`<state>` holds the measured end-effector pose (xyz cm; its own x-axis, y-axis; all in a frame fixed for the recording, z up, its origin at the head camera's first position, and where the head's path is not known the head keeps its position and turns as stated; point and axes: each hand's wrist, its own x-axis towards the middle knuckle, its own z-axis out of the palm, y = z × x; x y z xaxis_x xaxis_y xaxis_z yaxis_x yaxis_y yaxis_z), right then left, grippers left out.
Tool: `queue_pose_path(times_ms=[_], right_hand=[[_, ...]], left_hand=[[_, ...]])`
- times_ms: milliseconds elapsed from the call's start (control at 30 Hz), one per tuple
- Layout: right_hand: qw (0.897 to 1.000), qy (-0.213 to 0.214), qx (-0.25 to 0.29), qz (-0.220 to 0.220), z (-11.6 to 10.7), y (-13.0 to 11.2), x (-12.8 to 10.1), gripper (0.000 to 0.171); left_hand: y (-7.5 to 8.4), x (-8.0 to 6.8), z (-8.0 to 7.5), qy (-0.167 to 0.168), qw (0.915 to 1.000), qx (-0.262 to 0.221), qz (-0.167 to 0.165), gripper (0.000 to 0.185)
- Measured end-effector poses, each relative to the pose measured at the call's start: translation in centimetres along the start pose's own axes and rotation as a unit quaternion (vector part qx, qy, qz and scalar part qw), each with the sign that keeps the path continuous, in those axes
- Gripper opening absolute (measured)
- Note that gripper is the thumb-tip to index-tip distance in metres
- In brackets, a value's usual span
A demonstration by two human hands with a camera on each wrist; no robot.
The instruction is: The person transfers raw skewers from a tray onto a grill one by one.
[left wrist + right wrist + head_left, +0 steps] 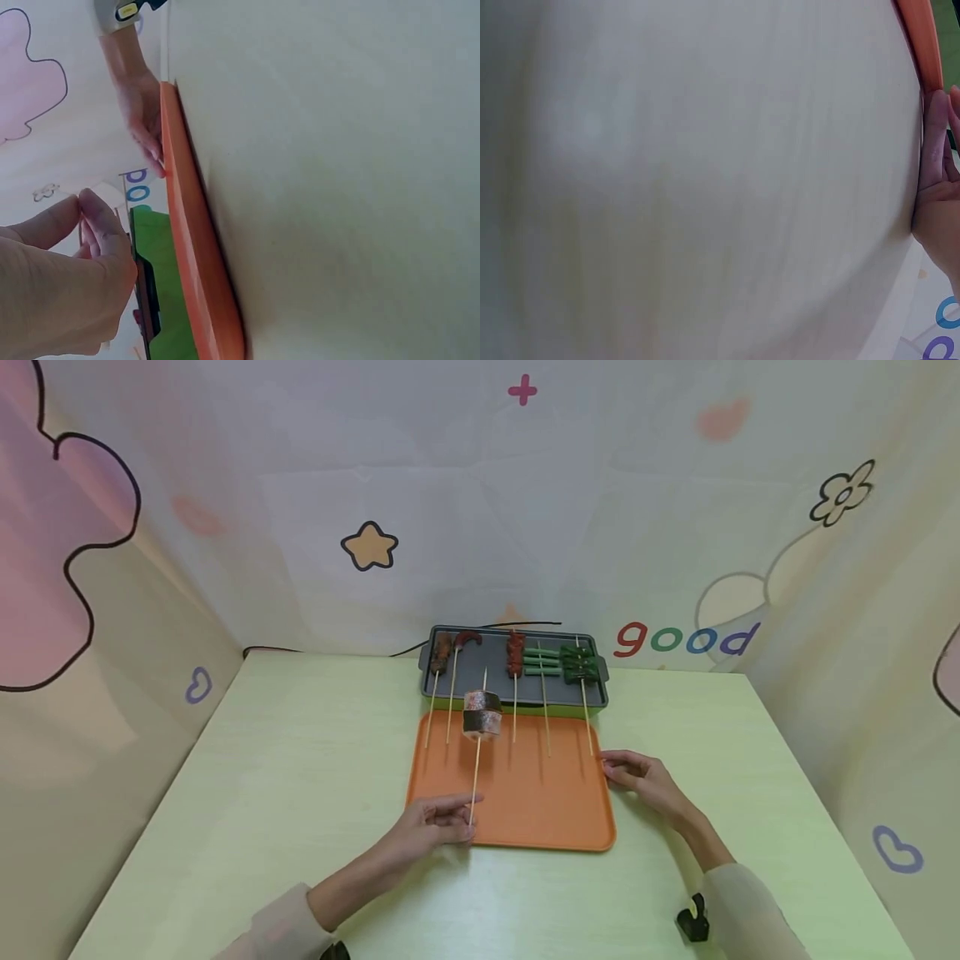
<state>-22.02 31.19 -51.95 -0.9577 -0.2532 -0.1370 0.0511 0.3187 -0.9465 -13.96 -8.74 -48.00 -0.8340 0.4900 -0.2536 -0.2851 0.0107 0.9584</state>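
My left hand (433, 828) pinches the lower end of a wooden skewer between thumb and fingers. Two pale, dark-banded food pieces (482, 715) are threaded near the top of that skewer, above an orange tray (540, 814). In the left wrist view the left hand (71, 277) shows its thumb and fingertip meeting; the food is not visible there. My right hand (651, 783) touches the tray's right edge with fairly straight fingers. The right wrist view shows this hand (939, 172) against the orange rim.
Behind the tray stands a grey-topped grill (491, 647) with a green base. Across it lie several skewers, including brown meat (441, 653), a red curled piece (469, 637), red chunks (515, 654), green stalks (542, 672) and green leafy pieces (581, 670). Printed curtains surround the table.
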Motion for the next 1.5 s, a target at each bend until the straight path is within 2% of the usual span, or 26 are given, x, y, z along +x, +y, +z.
queue_pose_path(times_ms=[267, 433, 567, 800, 1067, 1367, 1500], right_hand=[[1.000, 0.004, -0.009, 0.012, 0.0, -0.1, 0.1, 0.044], [1.000, 0.005, -0.005, 0.007, -0.2, -0.2, 0.1, 0.045], [1.000, 0.002, -0.004, 0.010, -0.3, -0.1, 0.1, 0.046], [1.000, 0.000, 0.005, 0.011, -0.3, 0.2, 0.2, 0.045], [1.000, -0.001, 0.000, 0.016, -0.2, 0.2, 0.2, 0.046], [1.000, 0.001, -0.009, 0.025, -0.2, 0.2, 0.1, 0.048], [1.000, 0.004, -0.003, 0.021, -0.2, 0.2, 0.1, 0.046]], left_hand=[[1.7, 2.3, 0.1, 0.021, 0.9997, 0.011, 0.007, 0.051], [3.4, 4.0, 0.1, 0.032, 0.9995, -0.006, 0.000, 0.050], [4.8, 5.3, 0.0, 0.040, 0.9987, -0.029, -0.010, 0.047], [6.8, 7.2, -0.7, 0.057, 0.9959, -0.052, -0.048, 0.045], [7.3, 8.7, -1.6, 0.084, 0.9911, -0.063, -0.082, 0.046], [7.5, 9.2, -2.0, 0.063, 0.9929, -0.053, -0.085, 0.048], [7.3, 9.3, -1.7, 0.073, 0.9938, -0.046, -0.069, 0.050]])
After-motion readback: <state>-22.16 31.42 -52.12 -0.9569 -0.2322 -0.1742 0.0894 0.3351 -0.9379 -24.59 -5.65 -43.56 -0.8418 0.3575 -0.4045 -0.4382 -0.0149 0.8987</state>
